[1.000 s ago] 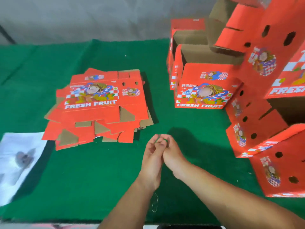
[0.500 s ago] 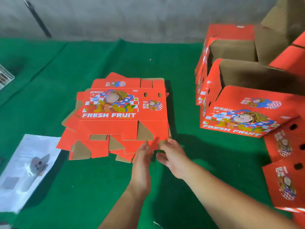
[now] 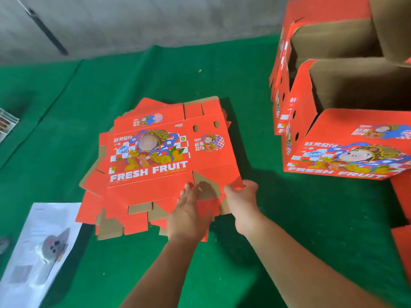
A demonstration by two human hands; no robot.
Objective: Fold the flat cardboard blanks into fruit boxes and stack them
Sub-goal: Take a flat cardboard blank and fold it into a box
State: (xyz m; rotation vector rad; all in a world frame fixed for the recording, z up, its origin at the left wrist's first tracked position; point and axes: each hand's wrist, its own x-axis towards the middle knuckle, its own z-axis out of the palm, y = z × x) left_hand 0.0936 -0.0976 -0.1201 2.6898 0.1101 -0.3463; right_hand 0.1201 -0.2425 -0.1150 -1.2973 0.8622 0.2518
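Note:
A pile of flat red cardboard blanks (image 3: pixel 124 210) lies on the green table cover, printed "FRESH FRUIT". The top blank (image 3: pixel 164 152) is tilted, its near edge raised off the pile. My left hand (image 3: pixel 189 212) is at that near edge, fingers reaching under the bottom flaps. My right hand (image 3: pixel 241 196) grips the blank's near right corner, thumb on the red face. Folded red boxes (image 3: pixel 342 152) stand at the right, open brown insides showing.
A white printed sheet (image 3: pixel 37 252) lies at the near left on the green cover (image 3: pixel 289 218). More red boxes (image 3: pixel 400 252) crowd the right edge. A grey wall runs along the back, with a dark rod (image 3: pixel 46 32) leaning there.
My hands were joined above the cover, then moved forward to the pile. Now both have taken hold of the top blank's near edge and lifted it a little.

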